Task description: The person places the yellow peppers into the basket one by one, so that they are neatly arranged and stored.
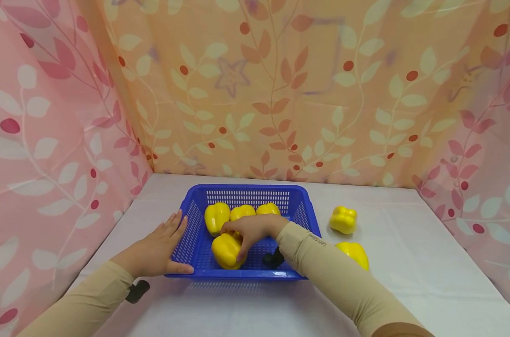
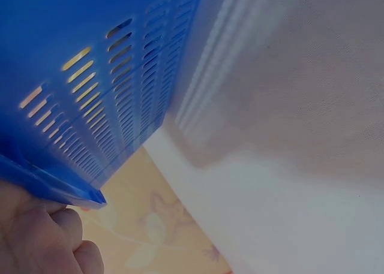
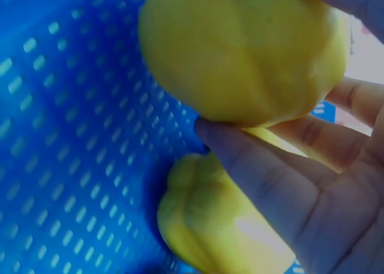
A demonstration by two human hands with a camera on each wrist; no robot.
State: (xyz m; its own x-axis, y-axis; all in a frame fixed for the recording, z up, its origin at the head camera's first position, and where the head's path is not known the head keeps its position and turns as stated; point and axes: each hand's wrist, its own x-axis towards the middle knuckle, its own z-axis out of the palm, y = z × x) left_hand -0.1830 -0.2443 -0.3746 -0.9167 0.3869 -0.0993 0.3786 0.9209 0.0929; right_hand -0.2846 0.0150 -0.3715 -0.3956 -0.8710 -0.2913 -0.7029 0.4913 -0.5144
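Observation:
My right hand [image 1: 255, 228] grips a yellow bell pepper [image 1: 227, 252] inside the front half of a blue plastic basket [image 1: 242, 274]. In the right wrist view, the thumb and fingers lie around this pepper [image 3: 240, 52], close over the perforated basket floor. My left hand [image 1: 157, 248] rests at the basket's front left corner, with its fingers extended over the left rim and the thumb along the front rim. Three more yellow peppers [image 1: 217, 218] stand in a row toward the basket's back. Another pepper [image 3: 210, 220] shows below the right hand in the right wrist view.
Two yellow peppers lie on the white tablecloth to the right of the basket: one farther back [image 1: 343, 220], one nearer [image 1: 355, 254] and partly behind the right sleeve [image 1: 326, 262]. Patterned cloth walls [image 1: 271, 93] enclose the table at the back and both sides.

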